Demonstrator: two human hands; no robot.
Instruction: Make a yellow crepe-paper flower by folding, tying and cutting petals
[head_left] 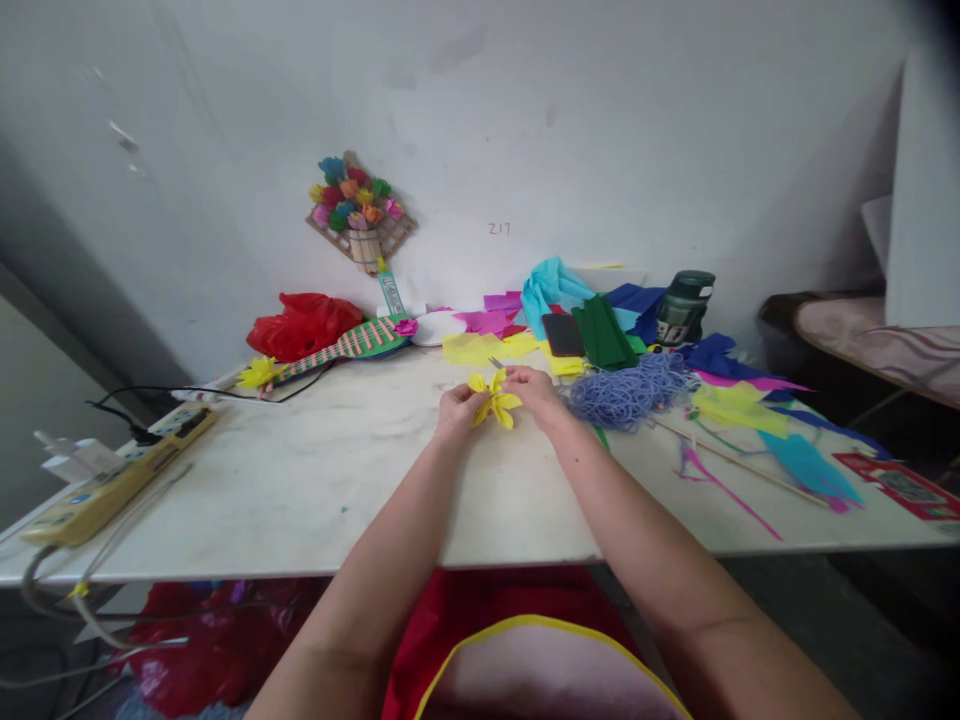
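Note:
A yellow paper flower (496, 403) with spread petals is held up between both hands over the white table. My left hand (459, 410) is closed and pinches the petals on the flower's left side. On the other side, the fingers of my right hand (531, 388) are closed on the upper right petals. A thin grey pointed tool (496, 362) shows just beyond the right fingertips; whether that hand holds it I cannot tell. Behind the flower lie sheets of yellow crepe paper (480, 348).
Blue-grey yarn (630, 393), a dark phone (562, 335), folded green paper (604, 332) and a dark green jar (684, 308) crowd the right side. At left are a power strip (127, 475), a red plastic bag (304, 325) and a green decorated guitar-like craft (367, 340).

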